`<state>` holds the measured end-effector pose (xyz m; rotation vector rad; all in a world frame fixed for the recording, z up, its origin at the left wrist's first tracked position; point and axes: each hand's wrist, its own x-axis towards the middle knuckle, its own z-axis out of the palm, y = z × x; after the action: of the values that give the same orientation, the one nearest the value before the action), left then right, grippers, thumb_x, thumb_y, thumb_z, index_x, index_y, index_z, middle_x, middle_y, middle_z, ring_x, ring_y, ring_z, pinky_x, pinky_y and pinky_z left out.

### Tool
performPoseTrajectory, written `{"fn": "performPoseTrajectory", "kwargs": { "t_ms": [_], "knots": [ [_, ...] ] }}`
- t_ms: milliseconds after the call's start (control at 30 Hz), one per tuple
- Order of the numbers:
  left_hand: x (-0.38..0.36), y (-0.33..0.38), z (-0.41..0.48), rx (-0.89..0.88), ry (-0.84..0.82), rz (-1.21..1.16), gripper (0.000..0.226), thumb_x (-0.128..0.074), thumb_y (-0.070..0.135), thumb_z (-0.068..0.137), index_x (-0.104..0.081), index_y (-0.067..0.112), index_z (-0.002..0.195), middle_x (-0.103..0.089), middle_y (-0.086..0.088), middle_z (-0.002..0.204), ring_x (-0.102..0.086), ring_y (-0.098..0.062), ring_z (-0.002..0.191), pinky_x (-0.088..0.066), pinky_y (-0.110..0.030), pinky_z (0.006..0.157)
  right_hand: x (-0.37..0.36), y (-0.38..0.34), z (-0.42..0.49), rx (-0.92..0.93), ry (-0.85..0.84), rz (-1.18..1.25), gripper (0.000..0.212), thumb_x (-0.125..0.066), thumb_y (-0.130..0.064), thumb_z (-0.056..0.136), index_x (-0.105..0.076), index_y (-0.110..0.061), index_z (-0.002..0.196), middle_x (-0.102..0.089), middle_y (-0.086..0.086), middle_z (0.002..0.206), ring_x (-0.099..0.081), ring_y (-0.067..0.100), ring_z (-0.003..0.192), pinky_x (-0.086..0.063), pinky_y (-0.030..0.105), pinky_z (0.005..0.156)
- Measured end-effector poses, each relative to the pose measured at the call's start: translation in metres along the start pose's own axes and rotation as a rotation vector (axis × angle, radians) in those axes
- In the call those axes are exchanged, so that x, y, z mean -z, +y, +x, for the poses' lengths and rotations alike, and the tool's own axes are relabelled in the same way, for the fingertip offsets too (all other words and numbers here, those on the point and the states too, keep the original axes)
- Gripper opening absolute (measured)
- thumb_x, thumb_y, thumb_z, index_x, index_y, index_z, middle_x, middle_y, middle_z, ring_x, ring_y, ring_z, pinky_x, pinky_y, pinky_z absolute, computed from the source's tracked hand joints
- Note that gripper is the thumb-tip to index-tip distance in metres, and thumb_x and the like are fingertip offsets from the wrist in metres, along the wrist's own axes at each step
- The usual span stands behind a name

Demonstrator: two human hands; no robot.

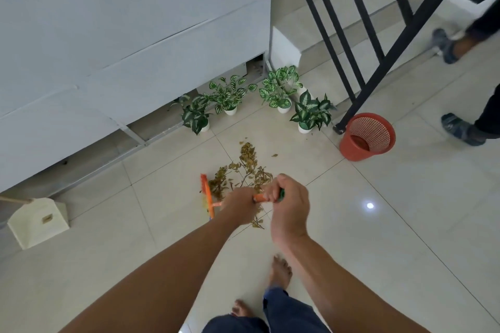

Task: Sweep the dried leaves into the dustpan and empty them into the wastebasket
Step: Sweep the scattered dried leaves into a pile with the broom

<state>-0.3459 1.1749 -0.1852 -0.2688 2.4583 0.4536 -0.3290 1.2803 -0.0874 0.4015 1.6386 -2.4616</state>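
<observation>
A pile of dried brown leaves and twigs [247, 167] lies on the pale tiled floor in the middle of the view. An orange broom [207, 194] rests its head at the pile's left edge. My left hand [238, 208] is closed around the lower part of the orange handle. My right hand [289, 205] grips the handle higher up, by its green end. A cream dustpan [38, 222] stands far left against the wall, apart from the leaves. The red mesh wastebasket [366, 136] stands upright to the right, by the railing foot.
Several small potted plants [281, 89] in white pots line the floor behind the leaves. A black stair railing [378, 43] rises at upper right. Another person's feet [460, 127] stand at the right edge. My bare feet [280, 272] are below my hands.
</observation>
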Motion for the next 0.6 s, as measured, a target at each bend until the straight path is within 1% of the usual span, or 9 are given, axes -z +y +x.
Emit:
{"fn": "performPoseTrajectory", "kwargs": {
  "t_ms": [67, 100, 167, 233, 300, 333, 433, 500, 600],
  "knots": [
    [0.005, 0.014, 0.004, -0.029, 0.003, 0.0, 0.037, -0.043, 0.021, 0.097, -0.04, 0.022, 0.061, -0.051, 0.003, 0.064, -0.053, -0.017, 0.061, -0.043, -0.028, 0.053, 0.006, -0.013, 0.008, 0.029, -0.014, -0.008, 0.031, -0.039, -0.012, 0.081, -0.034, -0.004, 0.052, -0.032, 0.009, 0.052, -0.033, 0.019, 0.055, -0.045, 0.021, 0.061],
    [0.009, 0.018, 0.006, -0.032, 0.012, 0.006, 0.036, -0.043, 0.02, 0.097, -0.039, 0.022, 0.061, -0.048, 0.004, 0.063, -0.05, -0.016, 0.06, -0.039, -0.027, 0.052, 0.007, -0.018, 0.012, 0.04, -0.024, -0.015, 0.033, -0.038, -0.01, 0.085, -0.032, -0.005, 0.053, -0.032, 0.009, 0.052, -0.032, 0.02, 0.057, -0.044, 0.026, 0.064],
    [0.018, 0.017, 0.008, -0.011, 0.023, 0.01, 0.035, -0.044, 0.017, 0.096, -0.041, 0.02, 0.061, -0.048, 0.003, 0.064, -0.048, -0.014, 0.058, -0.034, -0.024, 0.049, 0.003, -0.022, 0.02, 0.027, -0.028, 0.001, 0.035, -0.038, -0.011, 0.087, -0.028, -0.004, 0.054, -0.033, 0.008, 0.053, -0.032, 0.022, 0.058, -0.041, 0.033, 0.068],
    [0.026, 0.006, 0.01, 0.025, 0.034, 0.03, 0.035, -0.045, 0.015, 0.097, -0.043, 0.019, 0.063, -0.048, 0.003, 0.065, -0.046, -0.012, 0.055, -0.031, -0.022, 0.045, -0.006, -0.019, 0.024, -0.006, -0.024, 0.032, 0.036, -0.039, -0.014, 0.087, -0.034, -0.012, 0.051, -0.034, 0.004, 0.051, -0.034, 0.02, 0.057, -0.041, 0.035, 0.072],
    [0.032, -0.013, 0.014, 0.062, 0.027, 0.046, 0.031, -0.046, 0.015, 0.098, -0.048, 0.016, 0.067, -0.05, 0.003, 0.067, -0.046, -0.011, 0.055, -0.03, -0.021, 0.044, -0.021, -0.008, 0.025, -0.022, -0.01, 0.029, 0.043, -0.037, -0.01, 0.092, -0.038, -0.016, 0.05, -0.035, 0.002, 0.052, -0.036, 0.018, 0.056, -0.043, 0.035, 0.074],
    [0.035, -0.024, 0.016, 0.075, 0.022, 0.052, 0.028, -0.046, 0.015, 0.098, -0.051, 0.015, 0.071, -0.052, 0.002, 0.07, -0.048, -0.011, 0.057, -0.031, -0.021, 0.045, -0.03, -0.002, 0.025, -0.029, -0.007, 0.031, 0.041, -0.037, -0.009, 0.092, -0.038, -0.015, 0.051, -0.035, 0.002, 0.052, -0.036, 0.017, 0.055, -0.044, 0.033, 0.072],
    [0.041, -0.051, 0.021, 0.071, 0.019, 0.071, 0.022, -0.047, 0.018, 0.098, -0.057, 0.017, 0.078, -0.058, 0.001, 0.078, -0.053, -0.013, 0.066, -0.031, -0.021, 0.051, -0.054, 0.014, 0.022, -0.057, 0.013, 0.053, 0.028, -0.041, -0.014, 0.08, -0.034, -0.011, 0.053, -0.034, 0.003, 0.051, -0.034, 0.018, 0.054, -0.044, 0.025, 0.062],
    [0.043, -0.055, 0.024, 0.045, 0.025, 0.076, 0.026, -0.047, 0.018, 0.097, -0.054, 0.018, 0.072, -0.058, 0.002, 0.075, -0.054, -0.014, 0.067, -0.031, -0.022, 0.051, -0.061, 0.019, 0.023, -0.04, 0.046, 0.044, 0.028, -0.041, -0.013, 0.079, -0.033, -0.007, 0.053, -0.033, 0.005, 0.051, -0.033, 0.019, 0.055, -0.043, 0.026, 0.062],
    [0.047, -0.039, 0.028, -0.047, -0.007, 0.069, 0.033, -0.046, 0.013, 0.096, -0.044, 0.018, 0.063, -0.049, 0.003, 0.063, -0.048, -0.012, 0.057, -0.034, -0.023, 0.052, -0.058, 0.013, 0.023, 0.03, 0.086, 0.045, 0.03, -0.042, -0.012, 0.079, -0.034, -0.005, 0.051, -0.033, 0.005, 0.051, -0.033, 0.019, 0.056, -0.041, 0.027, 0.061]
  ]
}}
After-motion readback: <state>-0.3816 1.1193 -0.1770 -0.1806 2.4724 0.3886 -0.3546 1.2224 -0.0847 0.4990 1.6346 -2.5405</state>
